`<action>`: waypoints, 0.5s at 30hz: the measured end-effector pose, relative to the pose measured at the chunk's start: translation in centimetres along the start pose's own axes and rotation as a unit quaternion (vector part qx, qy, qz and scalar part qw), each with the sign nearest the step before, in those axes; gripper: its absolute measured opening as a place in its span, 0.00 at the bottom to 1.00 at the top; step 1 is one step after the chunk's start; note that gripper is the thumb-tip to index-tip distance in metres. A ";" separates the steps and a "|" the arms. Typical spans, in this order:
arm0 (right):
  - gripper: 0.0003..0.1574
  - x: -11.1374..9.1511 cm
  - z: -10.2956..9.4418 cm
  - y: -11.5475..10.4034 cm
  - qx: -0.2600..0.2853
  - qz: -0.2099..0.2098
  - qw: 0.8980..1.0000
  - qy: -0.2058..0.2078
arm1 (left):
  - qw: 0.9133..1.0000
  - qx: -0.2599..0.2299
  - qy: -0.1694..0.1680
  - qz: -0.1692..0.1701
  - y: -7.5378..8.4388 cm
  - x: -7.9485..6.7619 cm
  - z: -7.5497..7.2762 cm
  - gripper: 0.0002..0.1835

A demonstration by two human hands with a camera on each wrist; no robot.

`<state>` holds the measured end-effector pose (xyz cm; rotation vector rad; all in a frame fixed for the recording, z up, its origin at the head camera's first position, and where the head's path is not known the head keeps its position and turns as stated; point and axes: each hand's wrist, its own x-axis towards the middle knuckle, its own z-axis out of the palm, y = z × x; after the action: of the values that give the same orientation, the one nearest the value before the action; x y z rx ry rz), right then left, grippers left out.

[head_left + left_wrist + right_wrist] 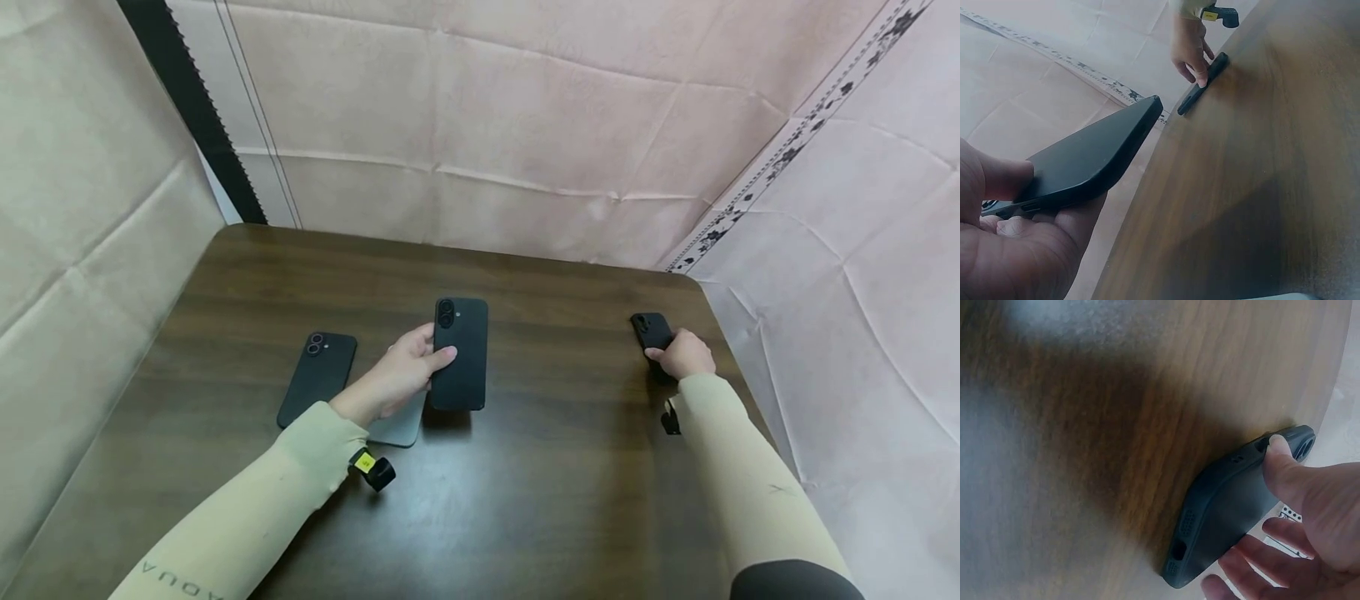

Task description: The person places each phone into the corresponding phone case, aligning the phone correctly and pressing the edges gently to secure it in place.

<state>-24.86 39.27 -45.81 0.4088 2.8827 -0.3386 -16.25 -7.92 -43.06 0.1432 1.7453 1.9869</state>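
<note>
My left hand [401,371] holds a large black phone [467,358] above the table, thumb on its back and fingers beneath. In the left wrist view this phone [1094,156] is tilted, its far end raised. Far to the right, my right hand [686,357] grips a smaller black phone [651,329] by its sides near the table edge. The right wrist view shows the thumb on one side of this phone [1229,512], near the camera end, and fingers along the other; port and speaker cutouts mark its bottom end.
A dark phone [318,375] lies camera side up left of my left hand. A light grey phone [401,423] lies partly hidden beneath that hand and wrist. The brown wooden table [525,500] has rounded far corners, with pale creased cloth [525,125] hanging around it.
</note>
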 end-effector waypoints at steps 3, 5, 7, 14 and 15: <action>0.46 0.0 -0.2 0.1 0.001 -0.014 1.000 0.011 | 1.000 0.000 -0.003 0.007 0.1 0.0 0.0 0.22; 0.45 0.1 -0.4 0.1 0.004 -0.021 1.000 0.013 | 1.000 0.000 -0.005 0.009 0.1 0.0 0.0 0.22; 0.45 0.1 -0.6 0.2 0.006 -0.026 1.000 0.010 | 1.000 0.001 -0.004 0.007 0.1 -0.1 0.0 0.21; 0.49 0.2 -0.6 0.3 0.018 -0.021 1.000 -0.012 | 1.000 0.010 0.003 0.002 -0.1 -0.2 -0.1 0.22; 0.50 0.1 -0.5 0.3 0.020 -0.017 1.000 -0.014 | 1.000 0.012 0.003 0.002 -0.1 -0.2 -0.1 0.22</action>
<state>-24.97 39.74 -45.39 0.3601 2.8621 -0.4043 -16.08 -8.11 -43.14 0.1481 1.7738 1.9725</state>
